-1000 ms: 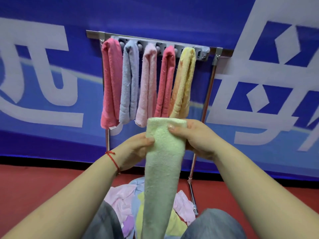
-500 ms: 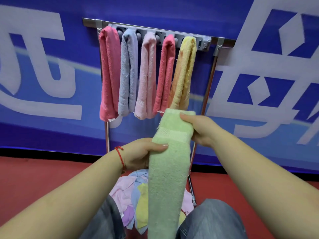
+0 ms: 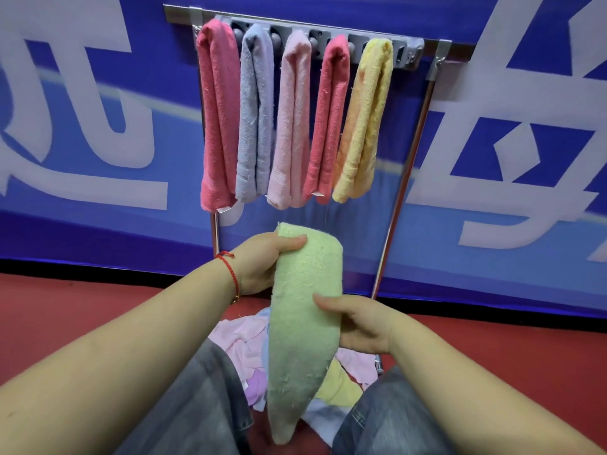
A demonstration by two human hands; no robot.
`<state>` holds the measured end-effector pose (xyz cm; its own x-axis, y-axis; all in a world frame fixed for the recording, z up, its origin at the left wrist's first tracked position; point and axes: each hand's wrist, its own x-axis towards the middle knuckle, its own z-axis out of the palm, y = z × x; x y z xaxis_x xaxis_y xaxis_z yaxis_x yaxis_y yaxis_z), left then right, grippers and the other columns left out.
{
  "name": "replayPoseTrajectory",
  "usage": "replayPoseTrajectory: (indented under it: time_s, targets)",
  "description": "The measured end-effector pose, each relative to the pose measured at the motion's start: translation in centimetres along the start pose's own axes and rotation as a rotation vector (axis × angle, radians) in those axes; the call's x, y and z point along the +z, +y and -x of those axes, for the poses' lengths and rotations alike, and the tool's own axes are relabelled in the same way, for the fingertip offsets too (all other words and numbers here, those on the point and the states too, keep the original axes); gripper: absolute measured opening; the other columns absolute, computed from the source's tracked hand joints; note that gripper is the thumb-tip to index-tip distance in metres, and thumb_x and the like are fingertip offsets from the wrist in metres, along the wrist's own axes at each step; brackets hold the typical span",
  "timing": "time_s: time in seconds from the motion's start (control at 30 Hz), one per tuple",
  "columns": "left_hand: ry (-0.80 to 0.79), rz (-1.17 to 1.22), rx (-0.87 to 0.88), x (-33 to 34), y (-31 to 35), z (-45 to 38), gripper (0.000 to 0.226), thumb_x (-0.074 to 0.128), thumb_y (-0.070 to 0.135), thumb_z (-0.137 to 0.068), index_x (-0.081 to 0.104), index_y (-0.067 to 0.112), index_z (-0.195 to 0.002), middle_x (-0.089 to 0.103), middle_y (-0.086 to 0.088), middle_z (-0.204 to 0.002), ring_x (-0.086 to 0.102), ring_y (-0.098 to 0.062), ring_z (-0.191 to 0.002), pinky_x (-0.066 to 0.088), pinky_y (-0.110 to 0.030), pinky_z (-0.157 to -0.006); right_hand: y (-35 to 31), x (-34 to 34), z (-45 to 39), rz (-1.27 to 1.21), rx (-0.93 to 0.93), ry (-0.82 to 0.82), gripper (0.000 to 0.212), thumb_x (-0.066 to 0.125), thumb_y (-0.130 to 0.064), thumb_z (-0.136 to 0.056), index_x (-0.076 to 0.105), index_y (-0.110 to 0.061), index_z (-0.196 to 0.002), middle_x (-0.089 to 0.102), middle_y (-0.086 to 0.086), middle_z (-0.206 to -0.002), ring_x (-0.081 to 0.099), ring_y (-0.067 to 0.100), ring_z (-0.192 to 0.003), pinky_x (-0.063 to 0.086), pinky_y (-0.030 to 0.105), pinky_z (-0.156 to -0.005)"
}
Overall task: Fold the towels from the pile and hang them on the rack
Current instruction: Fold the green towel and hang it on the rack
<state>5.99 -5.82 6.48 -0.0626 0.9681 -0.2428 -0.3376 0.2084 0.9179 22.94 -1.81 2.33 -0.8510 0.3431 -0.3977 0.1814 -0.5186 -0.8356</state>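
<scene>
A folded light green towel (image 3: 302, 323) hangs lengthwise in front of me, below the rack. My left hand (image 3: 262, 264) grips its folded top end. My right hand (image 3: 358, 323) holds its right side around the middle. The metal rack (image 3: 410, 54) stands against the blue wall and carries several folded towels: deep pink (image 3: 218, 119), grey-lilac (image 3: 256, 116), pale pink (image 3: 292, 123), another deep pink (image 3: 326, 119) and yellow (image 3: 364, 126). The rack's right end is bare. A pile of loose pastel towels (image 3: 243, 349) lies on the floor between my knees, partly hidden by the green towel.
The rack's two chrome legs (image 3: 399, 192) run down to the red floor (image 3: 65, 310). A blue banner with large white characters (image 3: 492, 126) covers the wall behind. My knees in grey jeans (image 3: 387, 415) frame the pile.
My right hand slid from the towel's top end down to its middle. My left hand moved up to the top fold. The towel sits lower relative to the rack.
</scene>
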Motion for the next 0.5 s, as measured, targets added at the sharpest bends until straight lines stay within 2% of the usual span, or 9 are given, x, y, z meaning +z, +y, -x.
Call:
replayPoseTrajectory:
  time_s: [0.07,0.2,0.3,0.37,0.5]
  targets:
    - [0.035,-0.025,-0.006,-0.4,0.2,-0.2,0.019,0.050,0.018,-0.093,0.063,0.005,-0.099,0.072,-0.006,-0.082,0.070,-0.017,-0.074,0.056,-0.029,-0.072,-0.1,0.1,0.1,0.097,-0.019,0.063,0.027,0.065,-0.014,-0.081,0.063,-0.007,-0.107,0.071,0.006,-0.104,0.069,0.016,-0.093,0.055,0.028,-0.084]
    - [0.079,0.052,-0.040,-0.6,-0.3,-0.2,0.028,0.046,0.030,-0.095,0.063,0.007,-0.098,0.073,-0.007,-0.080,0.070,-0.018,-0.073,0.052,-0.034,-0.078,-1.8,0.7,0.5,0.038,-0.122,0.093,0.029,0.063,-0.013,-0.078,0.063,-0.006,-0.107,0.072,0.008,-0.097,0.070,0.018,-0.086,0.058,0.031,-0.075]
    - [-0.003,0.145,-0.068,-0.4,-1.9,-0.1,0.050,0.038,0.048,-0.093,0.069,0.008,-0.100,0.072,-0.012,-0.092,0.070,-0.022,-0.082,0.050,-0.037,-0.079,-3.3,1.2,0.6,-0.011,-0.213,0.150,0.022,0.055,-0.011,-0.085,0.063,-0.006,-0.105,0.073,0.007,-0.094,0.071,0.017,-0.084,0.058,0.031,-0.077]
    - [-0.052,0.200,-0.091,-0.3,-3.0,-0.2,0.062,0.038,0.059,-0.085,0.074,0.010,-0.097,0.071,-0.013,-0.101,0.069,-0.025,-0.090,0.048,-0.038,-0.087,-4.2,1.2,0.4,-0.030,-0.261,0.181,0.022,0.054,-0.011,-0.087,0.063,-0.005,-0.106,0.072,0.009,-0.097,0.070,0.019,-0.085,0.055,0.032,-0.081]
    - [-0.145,0.227,-0.144,-0.5,-4.6,0.0,0.076,0.035,0.071,-0.073,0.072,0.014,-0.106,0.064,-0.013,-0.119,0.062,-0.027,-0.107,0.038,-0.041,-0.103,-6.1,0.9,0.4,-0.062,-0.319,0.258,0.018,0.051,-0.011,-0.092,0.064,-0.003,-0.102,0.072,0.012,-0.091,0.071,0.019,-0.078,0.058,0.031,-0.073]
